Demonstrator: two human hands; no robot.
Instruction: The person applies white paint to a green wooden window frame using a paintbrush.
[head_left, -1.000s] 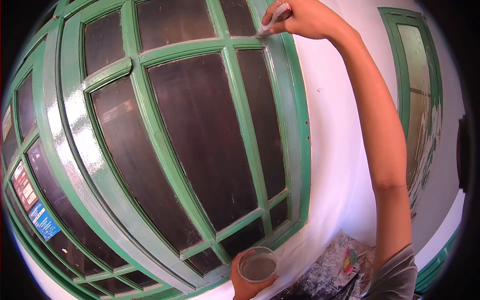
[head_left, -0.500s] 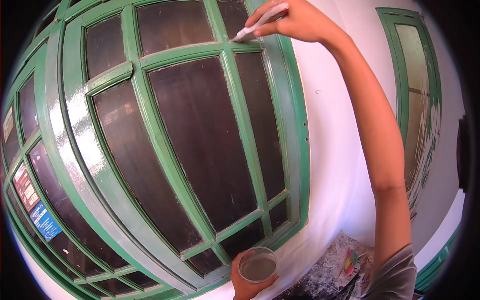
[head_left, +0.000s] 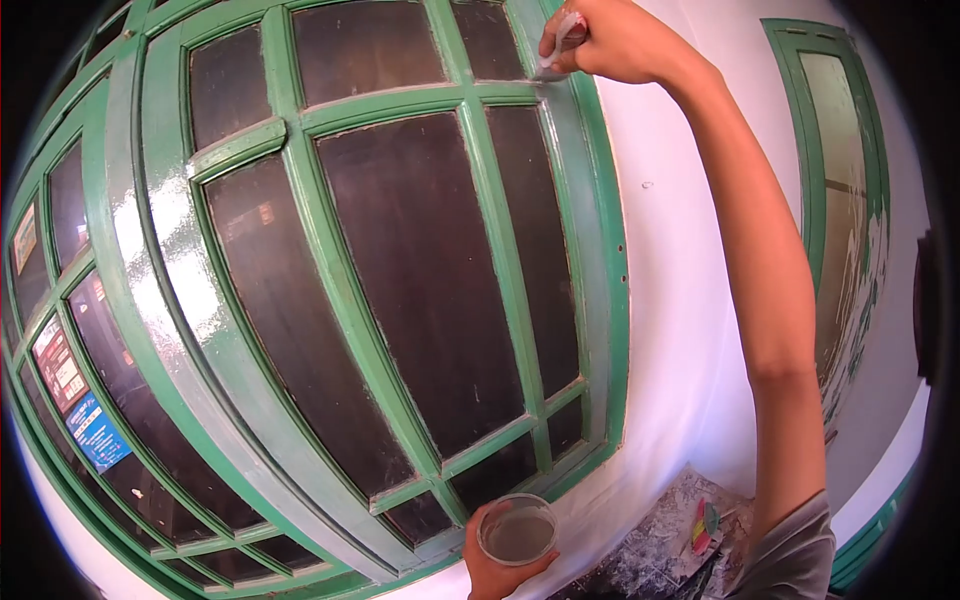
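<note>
High on the green window frame (head_left: 450, 98), my right hand (head_left: 625, 42) is closed around a paintbrush (head_left: 566, 42) with a pale, paint-smeared handle. Its bristle end meets the frame beside the upper right pane, partly hidden by my fingers. Low in the view, my left hand (head_left: 492, 578) wraps round a clear plastic cup (head_left: 518, 530) holding a greyish liquid. The cup is held below the lower right corner of the frame, with its open top facing me. Dark glass panes (head_left: 415, 270) fill the frame.
A white wall (head_left: 670, 300) runs right of the frame to a second green-framed window (head_left: 800, 150). On the floor lies a paint-stained sheet (head_left: 640, 545) with a small colourful item (head_left: 703, 528). Posters (head_left: 98, 430) hang on the left panes.
My right hand and the paintbrush have moved right along the crossbar, from the inner upright to the frame's right side. The view has shifted slightly; my left hand still holds the cup.
</note>
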